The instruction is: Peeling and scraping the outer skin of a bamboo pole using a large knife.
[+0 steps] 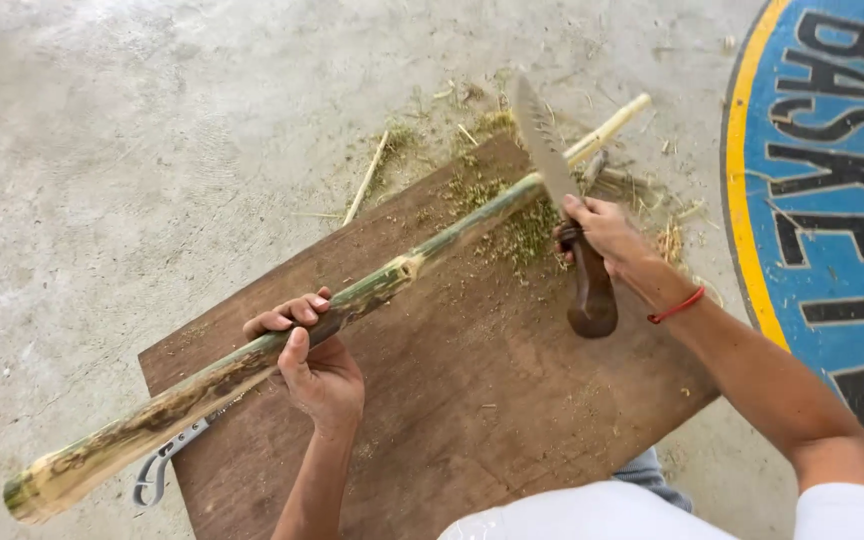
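Your left hand (pixel 317 365) is wrapped fully around the bamboo pole (pixel 282 345), fingers curled over the top and thumb pressed along its near side, so the grip is closed tight with the pole inside it. Your right hand (pixel 607 240) is closed just as firmly on the dark wooden handle of a large knife (pixel 562 200), and a red band sits on that wrist. Take the wooden board (pixel 472 400) as your landmark: the pole lies slanted across it, its far tip resting near the board's far edge, its middle above the board's left half where you hold it, and its thick cut end jutting well past the board's left near corner over the concrete floor (pixel 102 150). The knife blade points away from you, its edge meeting the pole's far tip, while the handle butt hangs above the board's right side. Green and pale shavings (pixel 512 225) are scattered on the board's far end and spill onto the floor beyond it. A thin pale stick (pixel 607 128) lies just past the board's far edge, behind the blade. A grey metal tool (pixel 162 465) pokes out from under the pole at the board's left near corner. Right of the board, a blue painted floor marking with a yellow rim (pixel 822 200) covers the concrete.
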